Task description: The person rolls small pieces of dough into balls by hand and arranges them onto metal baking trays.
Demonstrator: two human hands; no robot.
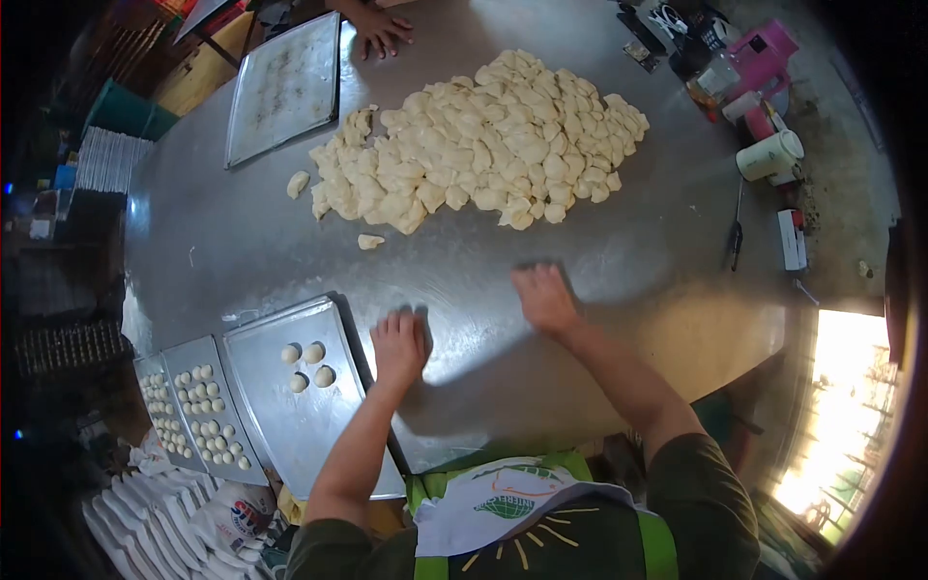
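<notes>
My left hand (397,346) is cupped palm down on the metal table, just right of a tray (280,416) that bears several round dough balls (313,354). To the right and a little higher, my right hand (543,296) also rests palm down on the table, its fingers curled. Whatever lies under either palm is hidden. Beyond both hands spreads a large heap of pale dough pieces (464,145). Two loose pieces lie at its left side, one of them (370,242) near the heap's lower edge.
Another person's hand (383,31) is at the far edge beside an empty-looking tray (285,87). Further trays of dough balls (208,406) stand at the left. A pink jug (764,53), a pale mug (770,155) and a small box (793,240) line the right edge.
</notes>
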